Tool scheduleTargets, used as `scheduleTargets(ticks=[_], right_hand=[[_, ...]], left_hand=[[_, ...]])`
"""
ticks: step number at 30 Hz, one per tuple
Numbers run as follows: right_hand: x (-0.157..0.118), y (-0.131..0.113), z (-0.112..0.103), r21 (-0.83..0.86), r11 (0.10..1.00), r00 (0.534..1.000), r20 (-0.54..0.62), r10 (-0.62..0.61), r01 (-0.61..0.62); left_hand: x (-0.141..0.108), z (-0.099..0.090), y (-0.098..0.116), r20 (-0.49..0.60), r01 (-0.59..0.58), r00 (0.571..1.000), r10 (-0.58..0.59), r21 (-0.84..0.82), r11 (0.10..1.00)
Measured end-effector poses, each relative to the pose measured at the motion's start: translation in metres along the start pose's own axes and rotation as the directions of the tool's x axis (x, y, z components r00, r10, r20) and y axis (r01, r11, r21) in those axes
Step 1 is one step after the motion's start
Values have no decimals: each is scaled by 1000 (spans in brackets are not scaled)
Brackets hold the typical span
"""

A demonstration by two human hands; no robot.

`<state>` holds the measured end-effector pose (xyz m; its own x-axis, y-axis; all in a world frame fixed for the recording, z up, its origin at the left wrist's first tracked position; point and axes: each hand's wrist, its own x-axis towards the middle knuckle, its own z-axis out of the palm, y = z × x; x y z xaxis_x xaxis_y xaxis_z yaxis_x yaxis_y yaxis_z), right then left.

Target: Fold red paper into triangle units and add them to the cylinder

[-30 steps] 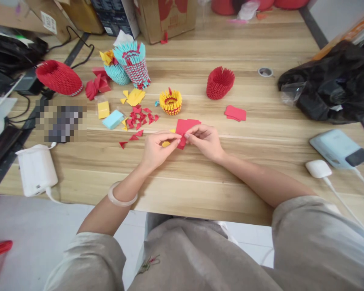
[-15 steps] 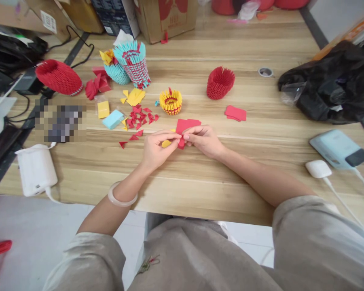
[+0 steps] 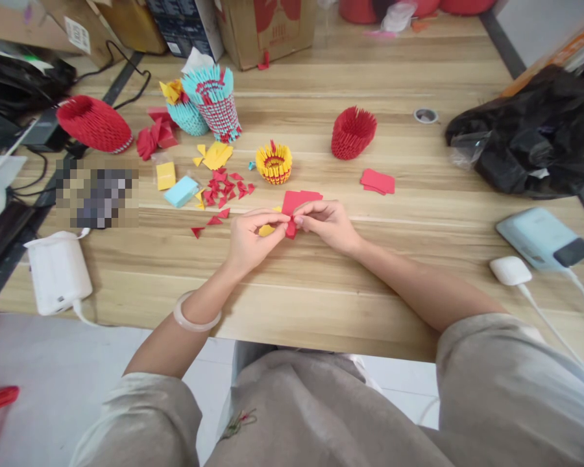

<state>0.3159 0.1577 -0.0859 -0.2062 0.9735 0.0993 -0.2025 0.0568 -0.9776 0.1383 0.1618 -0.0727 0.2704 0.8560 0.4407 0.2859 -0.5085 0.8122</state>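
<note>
My left hand (image 3: pixel 254 239) and my right hand (image 3: pixel 327 225) meet over the wooden table, each closed in a pinch on one small piece of red paper (image 3: pixel 292 224). Fingertips cover much of that piece, so its folds are hard to make out. Just beneath and behind it lie flat red paper sheets (image 3: pixel 302 200). Yellow paper (image 3: pixel 267 230) shows partly under my left hand. Several folded red paper triangles (image 3: pixel 219 188) are scattered to the left. Beyond my hands stands a small yellow and red folded-paper bowl (image 3: pixel 274 164).
A red folded-paper basket (image 3: pixel 353 133) and red slips (image 3: pixel 378 181) are farther right. Blue-and-red paper vase (image 3: pixel 218 104), yellow slips (image 3: pixel 166 176) and blue slips (image 3: pixel 182 191) stand left. A black plastic bag (image 3: pixel 530 133), a light-blue power bank (image 3: pixel 540 239) and a white charger (image 3: pixel 59 272) flank the table.
Almost nothing differs. Both hands stay in the same place, with only a very slight shift of the right fingers on the red paper.
</note>
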Motion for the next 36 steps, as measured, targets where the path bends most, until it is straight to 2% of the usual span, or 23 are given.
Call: scheduleTargets(ticks=[11, 18, 26, 31, 36], right_hand=[[0, 3, 0, 11, 1000, 1000, 4, -11, 11], [1, 3, 0, 52, 998, 1000, 14, 26, -26], [3, 4, 0, 41, 999, 999, 41, 16, -17], [3, 4, 0, -4, 1000, 998, 61, -29, 29], [4, 7, -1, -4, 999, 998, 48, -35, 35]], left_hand=[[0, 1, 5, 17, -79, 997, 77, 94, 992], [1, -2, 10, 24, -214, 976, 215, 233, 949], [1, -3, 11, 86, -293, 956, 281, 317, 902], [0, -2, 11, 99, -300, 954, 283, 304, 904], [0, -1, 10, 26, -207, 978, 208, 277, 938]])
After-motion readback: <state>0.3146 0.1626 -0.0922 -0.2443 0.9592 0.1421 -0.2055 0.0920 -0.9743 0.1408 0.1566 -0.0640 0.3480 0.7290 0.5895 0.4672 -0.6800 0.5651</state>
